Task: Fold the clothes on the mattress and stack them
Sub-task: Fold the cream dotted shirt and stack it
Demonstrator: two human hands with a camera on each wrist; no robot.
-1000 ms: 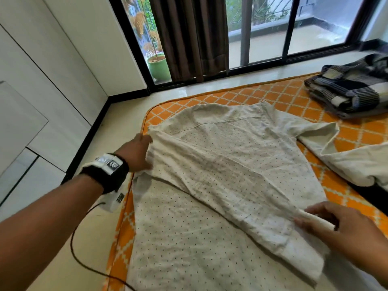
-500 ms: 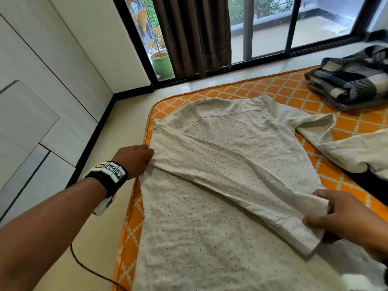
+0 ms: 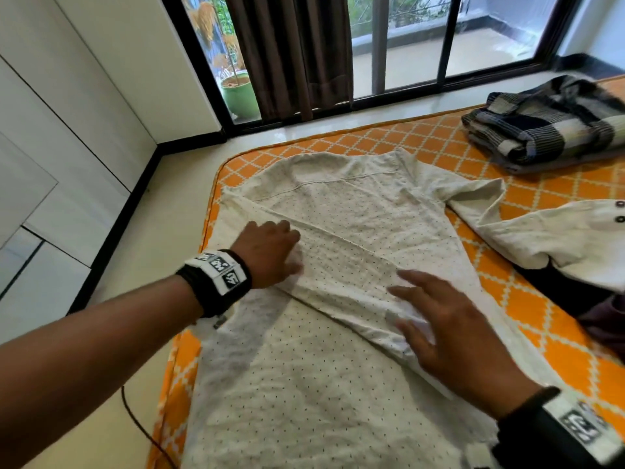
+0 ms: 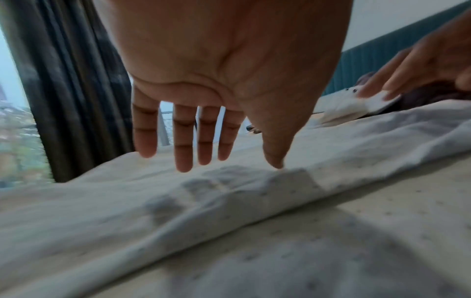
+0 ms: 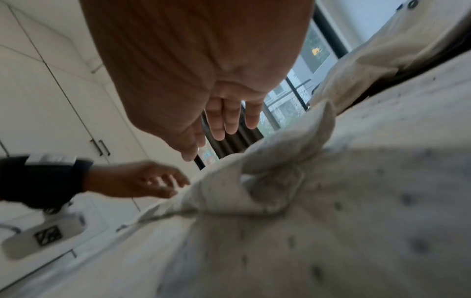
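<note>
A cream shirt with small dark dots [image 3: 355,225] lies spread on the orange patterned mattress [image 3: 439,143]. One sleeve [image 3: 345,286] is folded diagonally across its back. My left hand [image 3: 270,255] is open, palm down over the sleeve's upper end; in the left wrist view its straight fingers [image 4: 183,141] hover just above the cloth [image 4: 229,201]. My right hand [image 3: 449,333] is open, fingers spread over the sleeve's cuff end. In the right wrist view its fingers [image 5: 229,119] hang above the bunched cuff [image 5: 285,181]. Neither hand holds anything.
A folded dark plaid garment [image 3: 554,126] lies at the mattress's far right. The shirt's other sleeve [image 3: 480,204] lies out to the right, beside another cream garment [image 3: 575,238] with buttons over dark cloth. The floor [image 3: 142,238], white cupboards and window lie to the left and beyond.
Both hands have let go of the folded sleeve and now lie flat and open over it. The left hand moved right onto the shirt; the right hand moved left.
</note>
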